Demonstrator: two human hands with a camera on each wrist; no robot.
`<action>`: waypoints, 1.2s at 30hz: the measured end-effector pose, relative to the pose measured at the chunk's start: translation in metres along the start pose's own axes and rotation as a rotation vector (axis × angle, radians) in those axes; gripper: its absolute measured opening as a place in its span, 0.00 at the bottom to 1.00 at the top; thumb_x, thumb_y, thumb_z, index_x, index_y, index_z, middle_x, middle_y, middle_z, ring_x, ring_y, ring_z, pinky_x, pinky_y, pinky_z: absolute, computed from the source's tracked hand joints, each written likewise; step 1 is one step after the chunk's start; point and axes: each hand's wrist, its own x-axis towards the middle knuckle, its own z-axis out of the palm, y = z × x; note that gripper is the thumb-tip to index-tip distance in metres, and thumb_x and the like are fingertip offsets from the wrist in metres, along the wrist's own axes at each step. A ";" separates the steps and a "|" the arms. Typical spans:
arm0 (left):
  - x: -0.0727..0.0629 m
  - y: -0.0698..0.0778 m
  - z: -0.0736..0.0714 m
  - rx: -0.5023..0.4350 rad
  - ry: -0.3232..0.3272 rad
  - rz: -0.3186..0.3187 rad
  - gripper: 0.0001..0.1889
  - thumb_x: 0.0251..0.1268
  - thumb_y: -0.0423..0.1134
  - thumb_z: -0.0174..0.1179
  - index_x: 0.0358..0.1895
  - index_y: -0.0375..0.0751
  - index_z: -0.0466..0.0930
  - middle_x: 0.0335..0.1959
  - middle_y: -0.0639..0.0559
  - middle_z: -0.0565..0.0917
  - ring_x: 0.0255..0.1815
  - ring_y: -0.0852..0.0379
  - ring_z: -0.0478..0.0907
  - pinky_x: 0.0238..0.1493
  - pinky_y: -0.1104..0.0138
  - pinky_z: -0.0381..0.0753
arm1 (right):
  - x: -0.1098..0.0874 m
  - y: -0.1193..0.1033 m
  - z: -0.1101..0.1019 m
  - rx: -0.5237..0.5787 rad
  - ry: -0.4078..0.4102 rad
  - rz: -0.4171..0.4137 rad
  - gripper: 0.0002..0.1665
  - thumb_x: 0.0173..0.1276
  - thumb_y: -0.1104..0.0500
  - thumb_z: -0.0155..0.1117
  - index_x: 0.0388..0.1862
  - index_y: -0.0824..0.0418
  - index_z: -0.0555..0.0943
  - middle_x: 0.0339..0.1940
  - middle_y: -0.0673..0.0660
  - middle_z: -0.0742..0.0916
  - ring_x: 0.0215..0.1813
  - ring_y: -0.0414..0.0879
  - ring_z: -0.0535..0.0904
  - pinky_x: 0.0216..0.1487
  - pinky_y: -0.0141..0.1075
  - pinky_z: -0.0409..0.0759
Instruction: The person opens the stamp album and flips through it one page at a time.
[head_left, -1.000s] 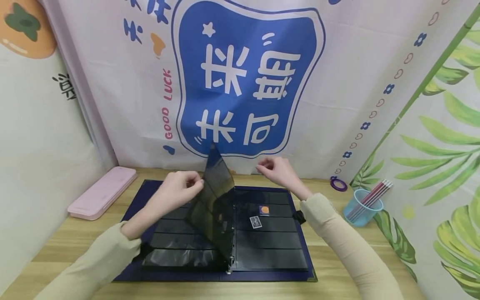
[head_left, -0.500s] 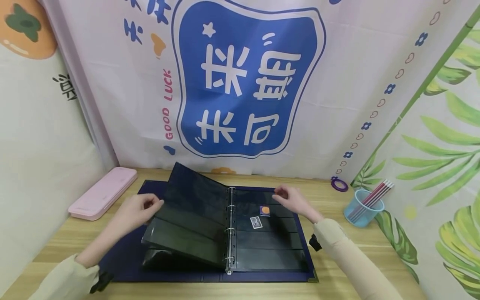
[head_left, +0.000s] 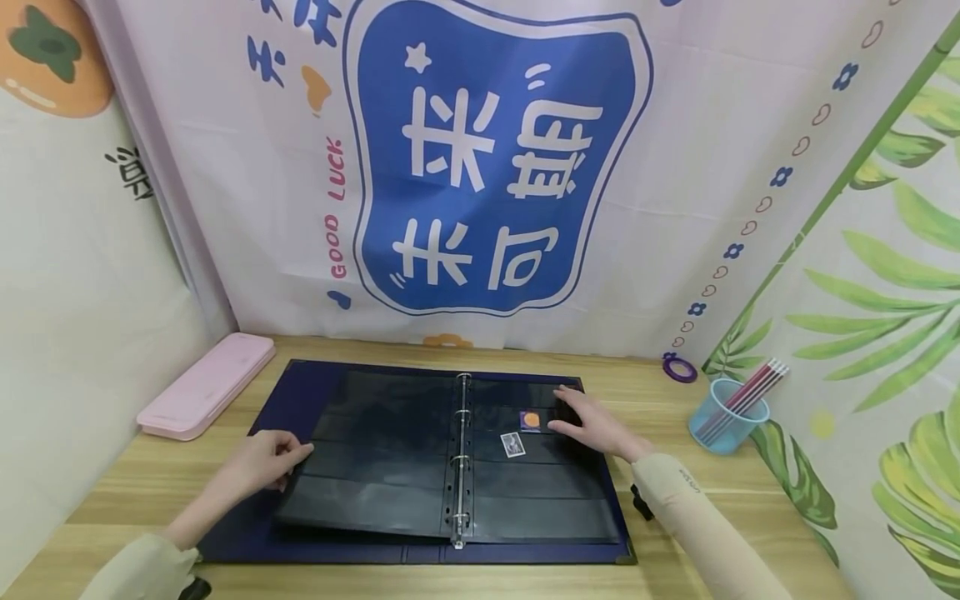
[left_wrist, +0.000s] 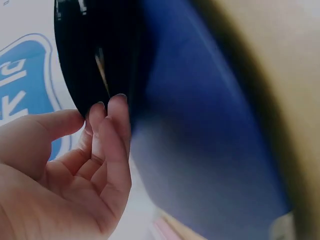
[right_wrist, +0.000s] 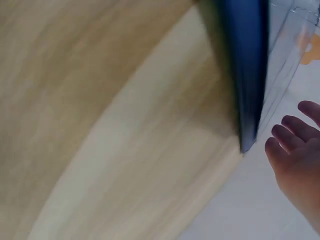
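Observation:
A navy ring binder [head_left: 225, 533] lies spread on the table, its black pocket pages [head_left: 382, 442] on both sides of metal rings [head_left: 461, 458]. My left hand [head_left: 255, 462] pinches the outer edge of the left page, which bends slightly above the cover. In the left wrist view, thumb and fingertips meet at the black page [left_wrist: 75, 55]. Over the right page, my right hand [head_left: 596, 425] has its fingers relaxed and holds nothing. Beside its thumb sits a purple stamp with an orange disc [head_left: 530, 421]; lower left of that is a black-and-white stamp [head_left: 513, 444].
A pink pencil case [head_left: 206, 387] stands at the back left. At the right are a blue cup [head_left: 727, 425] of pencils and a purple ring [head_left: 678, 369]. A printed cloth [head_left: 495, 167] hangs behind the table.
The raised page has swung over leftward and come down nearly flat, my left hand following its edge left and down. My right hand has lowered toward the right page, fingers spreading.

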 end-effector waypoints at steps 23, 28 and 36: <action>0.002 -0.013 0.035 0.445 0.368 0.223 0.15 0.50 0.45 0.76 0.29 0.44 0.77 0.24 0.54 0.76 0.22 0.58 0.71 0.17 0.66 0.68 | 0.005 0.028 0.006 -0.087 -0.060 -0.019 0.64 0.61 0.35 0.69 0.80 0.68 0.49 0.82 0.70 0.52 0.82 0.68 0.47 0.77 0.63 0.53; 0.006 -0.016 0.041 0.533 0.436 0.401 0.24 0.50 0.48 0.76 0.46 0.37 0.85 0.43 0.40 0.85 0.40 0.42 0.82 0.32 0.53 0.83 | 0.005 0.028 0.005 -0.082 -0.091 -0.010 0.65 0.62 0.35 0.69 0.80 0.70 0.47 0.82 0.70 0.51 0.82 0.67 0.46 0.77 0.62 0.52; 0.004 -0.013 0.040 0.551 0.132 0.395 0.39 0.65 0.63 0.58 0.71 0.41 0.69 0.74 0.38 0.69 0.73 0.32 0.64 0.65 0.35 0.67 | 0.007 0.026 0.005 -0.083 -0.092 -0.005 0.65 0.61 0.34 0.68 0.80 0.70 0.47 0.82 0.70 0.52 0.82 0.65 0.47 0.79 0.60 0.52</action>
